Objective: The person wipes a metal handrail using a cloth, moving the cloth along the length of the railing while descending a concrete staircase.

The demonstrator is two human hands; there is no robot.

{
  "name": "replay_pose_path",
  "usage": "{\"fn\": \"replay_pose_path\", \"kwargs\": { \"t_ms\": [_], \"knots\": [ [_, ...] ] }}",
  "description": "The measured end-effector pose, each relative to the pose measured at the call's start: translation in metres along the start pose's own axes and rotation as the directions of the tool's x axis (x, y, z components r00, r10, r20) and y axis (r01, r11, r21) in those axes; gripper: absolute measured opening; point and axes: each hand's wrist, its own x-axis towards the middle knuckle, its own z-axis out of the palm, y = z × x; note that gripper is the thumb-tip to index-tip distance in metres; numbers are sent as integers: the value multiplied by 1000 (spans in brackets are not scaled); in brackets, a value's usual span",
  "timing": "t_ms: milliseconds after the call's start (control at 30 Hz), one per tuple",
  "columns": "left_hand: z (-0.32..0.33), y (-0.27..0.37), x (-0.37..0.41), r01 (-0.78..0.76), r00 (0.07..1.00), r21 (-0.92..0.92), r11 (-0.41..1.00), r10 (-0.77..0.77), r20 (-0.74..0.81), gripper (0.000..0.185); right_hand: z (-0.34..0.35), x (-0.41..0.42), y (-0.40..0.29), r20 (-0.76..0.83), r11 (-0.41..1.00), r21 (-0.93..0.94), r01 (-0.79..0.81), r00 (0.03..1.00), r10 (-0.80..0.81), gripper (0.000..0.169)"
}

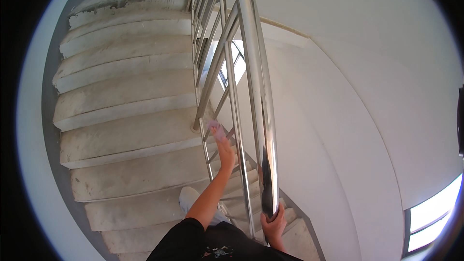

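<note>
My left hand (225,148) reaches out among the metal bars of a stair railing, holding a thin pinkish cloth (216,130) at its fingertips. The cloth is near a lower bar, beside the slanted flat bar (214,76); whether it touches a bar I cannot tell. My right hand (274,226) is wrapped around the thick polished steel handrail (259,90) near the bottom of the view. A thinner steel rail (237,116) runs between my two hands.
Worn concrete steps (127,130) fill the left side, with chipped edges. Beyond the railing a lower flight (250,185) shows through the gap. A curved white wall (344,79) stands at the right, with a window (431,221) low down. My shoe (187,195) is on the steps.
</note>
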Motion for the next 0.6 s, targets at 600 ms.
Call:
{"fn": "replay_pose_path", "kwargs": {
  "t_ms": [600],
  "knots": [
    [55,64,48,198,914,-71,978,-158,373,46,2,-3,-2,12,998,17,-67,998,67,73]
  ]
}}
